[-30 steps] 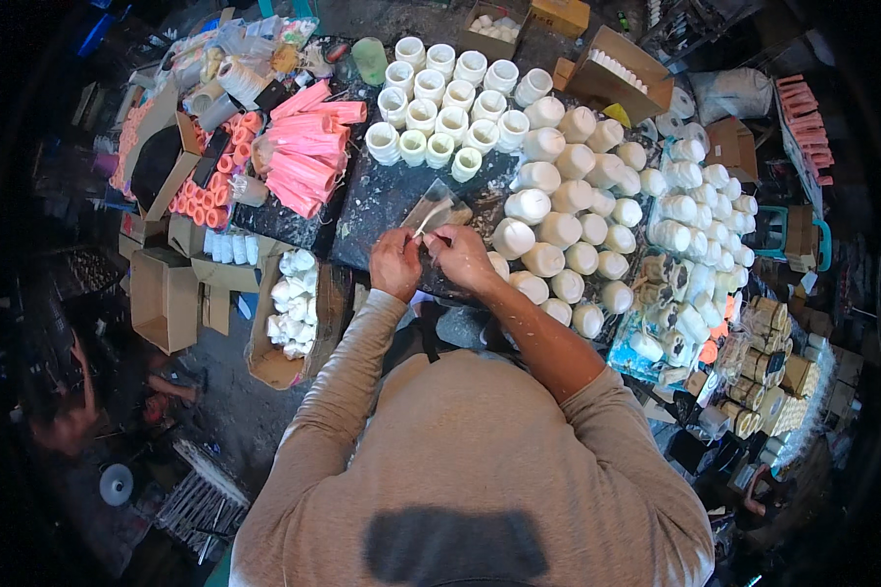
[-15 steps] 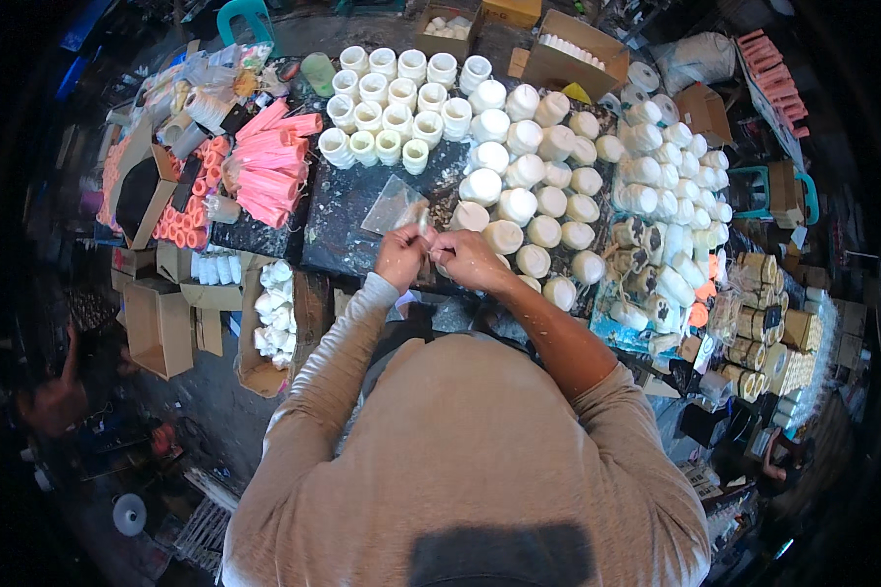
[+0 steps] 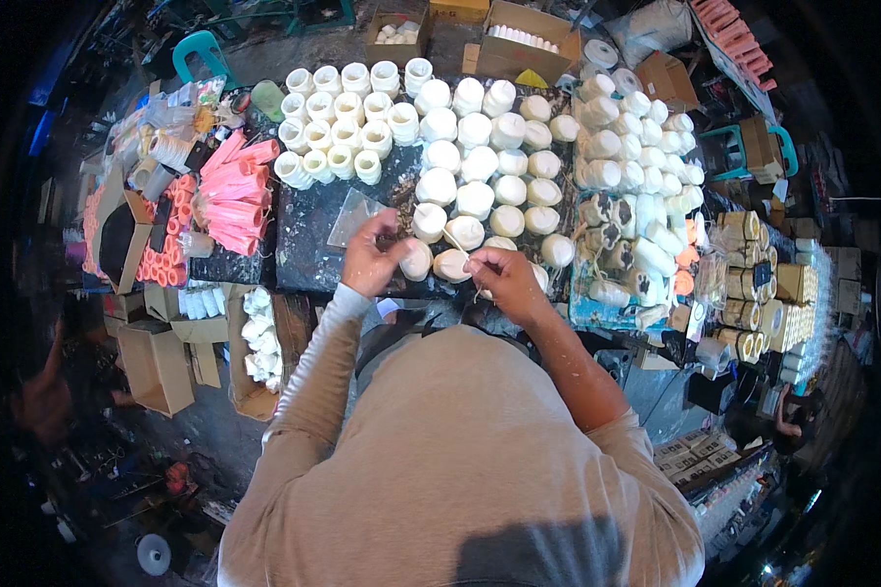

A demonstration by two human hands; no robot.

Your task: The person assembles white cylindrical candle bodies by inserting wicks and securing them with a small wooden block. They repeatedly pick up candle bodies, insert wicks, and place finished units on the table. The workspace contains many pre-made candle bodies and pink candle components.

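Observation:
My left hand [image 3: 370, 258] hovers over the near edge of a dark table, its fingers spread and holding nothing. Beside its fingertips lies a clear flat plastic bag [image 3: 347, 221]. Thumb and fingers of my right hand [image 3: 507, 282] are pinched on a thin pale strand [image 3: 456, 241], which lies across the top of a squat white cylinder [image 3: 466, 232]. Many similar white cylinders [image 3: 475, 199] stand in rows ahead of my right hand. At the far left of them, hollow white cups [image 3: 347, 133] stand in rows, their openings up.
Bundled pink tubes [image 3: 233, 207] lie on the left of the dark tabletop [image 3: 299, 245]. More white cylinders [image 3: 622, 147] cover a blue-edged surface at right. Cardboard boxes [image 3: 155, 364] sit low at left, one box holding white pieces [image 3: 261, 338]. A teal chair [image 3: 203, 57] stands behind.
My hands, close together half a second ago, have moved apart. The left one has opened. My right hand now pinches the strand over the near cylinders. The whole view has shifted slightly.

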